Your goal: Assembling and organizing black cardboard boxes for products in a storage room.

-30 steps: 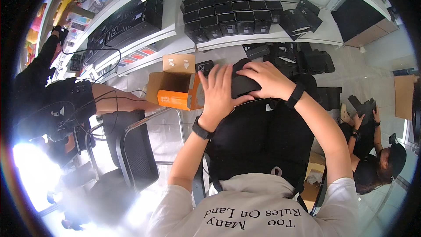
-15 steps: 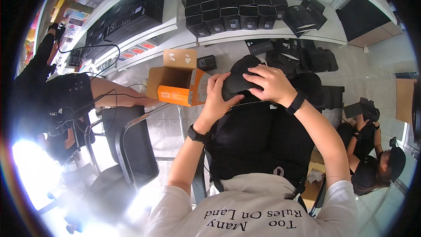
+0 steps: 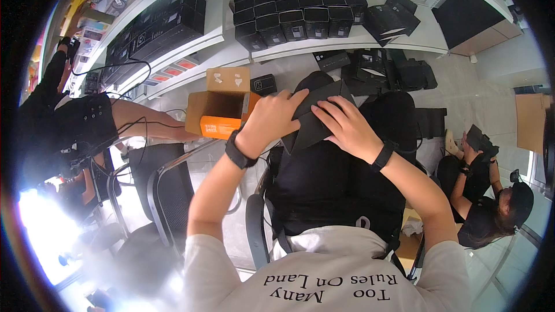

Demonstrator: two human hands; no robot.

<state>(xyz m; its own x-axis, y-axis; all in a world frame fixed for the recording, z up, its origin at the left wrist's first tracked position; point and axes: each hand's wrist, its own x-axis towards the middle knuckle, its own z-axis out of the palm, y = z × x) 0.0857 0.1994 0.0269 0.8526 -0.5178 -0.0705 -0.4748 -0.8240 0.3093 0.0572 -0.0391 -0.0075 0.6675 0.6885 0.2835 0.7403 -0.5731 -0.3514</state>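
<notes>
Above my black-clad lap I hold a black cardboard box (image 3: 315, 120), tilted and partly folded, with creased panels and a pointed corner. My left hand (image 3: 273, 117) grips its left side, fingers bent over the upper edge. On the right, my right hand (image 3: 348, 129) presses its fingers on the upper panel, the thumb near the lower edge. Just beyond my left hand stands an open orange and brown carton (image 3: 221, 127), its flap raised. A small black box (image 3: 263, 84) lies behind that carton.
Rows of black boxes (image 3: 298, 14) fill the white shelf (image 3: 404, 39) ahead. Flattened black boxes (image 3: 384, 72) lie on the floor below. At right a seated co-worker (image 3: 491, 202) holds a black piece. A chair (image 3: 165, 190) and another person's leg (image 3: 147, 120) are at left.
The black box has turned in my hands and now shows angled, creased panels. My left hand has shifted left and rolled over its edge; the right hand lies along its upper panel.
</notes>
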